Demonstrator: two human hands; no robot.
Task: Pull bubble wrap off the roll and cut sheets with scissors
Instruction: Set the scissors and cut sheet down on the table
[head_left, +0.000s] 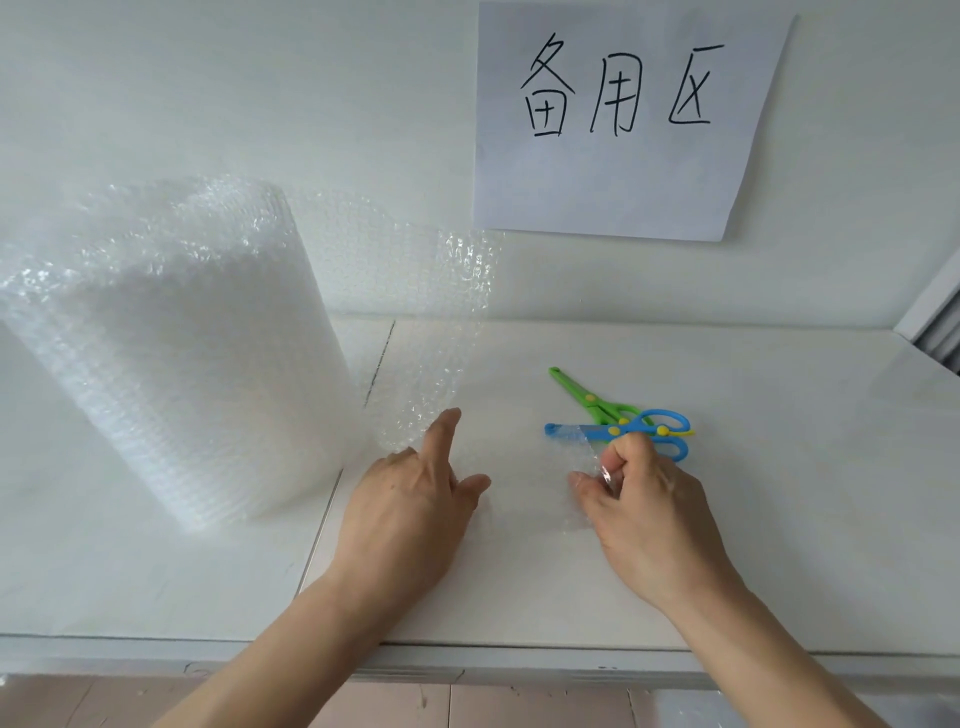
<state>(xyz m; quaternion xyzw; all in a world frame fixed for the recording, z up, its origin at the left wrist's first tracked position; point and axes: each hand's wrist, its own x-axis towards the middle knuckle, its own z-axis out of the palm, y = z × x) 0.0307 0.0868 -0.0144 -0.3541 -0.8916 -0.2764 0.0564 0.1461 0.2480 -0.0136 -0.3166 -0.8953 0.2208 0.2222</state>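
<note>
A big roll of clear bubble wrap (171, 353) stands upright on the left of the white table (753, 519). A loose sheet of bubble wrap (431, 332) runs off it to the right and down onto the table between my hands. My left hand (415, 499) rests on the sheet with its fingers straight. My right hand (639, 499) pinches the sheet's right edge between thumb and fingers. Blue scissors (623, 428) lie just beyond my right hand, partly under the wrap's edge. Green scissors (587, 395) lie behind them, their handles crossing.
A paper sign (623, 119) with handwritten characters hangs on the white wall behind the table. A seam (379, 358) splits the tabletop beside the roll. The table's front edge (519, 660) runs below my forearms, with pinkish floor beneath.
</note>
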